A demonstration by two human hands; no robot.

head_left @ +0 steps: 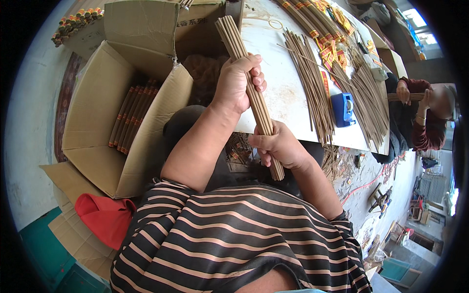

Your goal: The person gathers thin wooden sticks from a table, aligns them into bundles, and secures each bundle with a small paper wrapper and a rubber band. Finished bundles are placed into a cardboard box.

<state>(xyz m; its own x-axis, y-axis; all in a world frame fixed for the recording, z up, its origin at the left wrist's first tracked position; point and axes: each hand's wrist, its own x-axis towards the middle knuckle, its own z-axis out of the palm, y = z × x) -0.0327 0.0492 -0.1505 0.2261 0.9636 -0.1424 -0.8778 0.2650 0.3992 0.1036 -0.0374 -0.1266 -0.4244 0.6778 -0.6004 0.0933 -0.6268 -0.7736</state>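
- L hand (236, 80), upper ctr: fingers curled tight round upper part of stick bundle (258, 105).
- R hand (275, 141), ctr: wrapped round lower part, thumb across front; stick ends poke out below.
- Bundle at pic ctr, tilted, top leaning L; bottom end sits past table's near edge.
- White table (283, 93), upper ctr to R: bare strip btwn bundle & loose sticks (313, 97), so some side room.
- Blue tape dispenser (343, 110), R of ctr, btwn two spreads of loose sticks.
- Cardboard box (88, 117), L: mouth open, wrapped bundles (133, 119) inside; R flap (163, 117) nr L forearm (195, 132), tighter room that side.
- Red cloth (104, 219), lower L, just below box.
- Co-worker (430, 134), far R, holding sticks (409, 96), well apart.
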